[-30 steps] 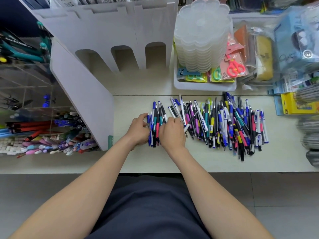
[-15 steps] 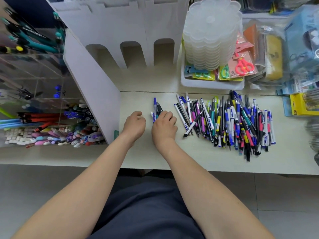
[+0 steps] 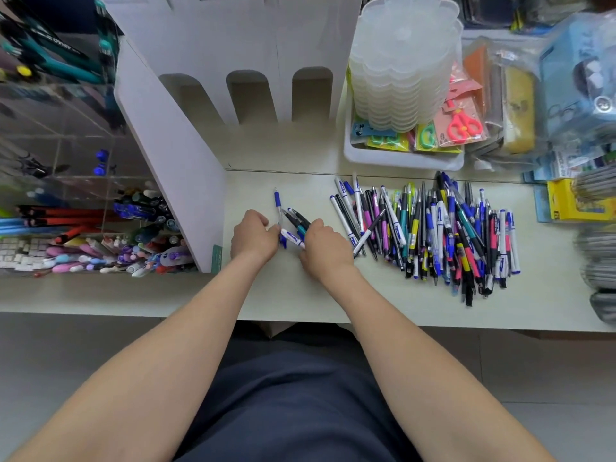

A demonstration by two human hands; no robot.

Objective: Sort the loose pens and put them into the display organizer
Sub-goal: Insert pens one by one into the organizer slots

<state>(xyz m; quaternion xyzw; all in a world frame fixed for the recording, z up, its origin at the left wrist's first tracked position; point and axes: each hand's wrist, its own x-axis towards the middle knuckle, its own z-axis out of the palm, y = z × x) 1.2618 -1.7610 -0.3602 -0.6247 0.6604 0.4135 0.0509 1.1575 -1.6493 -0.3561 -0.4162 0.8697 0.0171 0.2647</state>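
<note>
Since half a second ago our left hand (image 3: 255,236) has closed in beside our right hand (image 3: 325,251), and both curl round the small bunch of pens (image 3: 295,225) on the counter (image 3: 300,295), pinching it from either side, apart from the loose pile (image 3: 430,235) to the right and the display organizer (image 3: 76,138) to the left. We judge these barrels light, stiff and slick, best held mid-barrel. White ones bear a blue mark like an "A"; other print is unreadable.
</note>
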